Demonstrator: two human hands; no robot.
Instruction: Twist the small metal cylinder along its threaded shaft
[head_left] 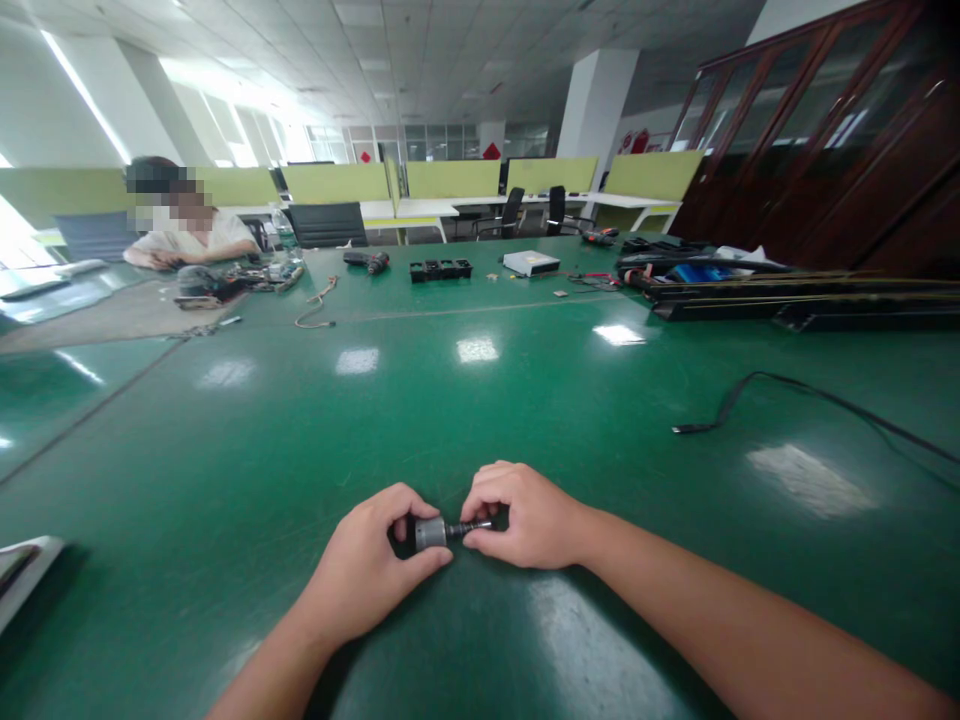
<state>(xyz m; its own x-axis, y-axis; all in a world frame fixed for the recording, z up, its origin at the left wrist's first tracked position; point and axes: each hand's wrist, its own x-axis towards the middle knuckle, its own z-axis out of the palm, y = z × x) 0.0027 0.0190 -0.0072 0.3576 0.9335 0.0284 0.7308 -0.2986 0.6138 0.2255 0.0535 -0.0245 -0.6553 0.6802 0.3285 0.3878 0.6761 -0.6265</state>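
Near the table's [480, 400] front edge, the left hand [367, 575] gripped a small motor [430, 532] between closed fingers, while the right hand [521, 515] pinched its shaft [469, 527], fingers closed.

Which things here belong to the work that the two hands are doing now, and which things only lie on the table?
In hand:
- small metal cylinder, pinched by the left hand
- dark threaded shaft at its end, gripped by the right hand

Lying about:
- black cable
- cordless drill
- white box
- black trays
- long black rails
- another person's parts, far left
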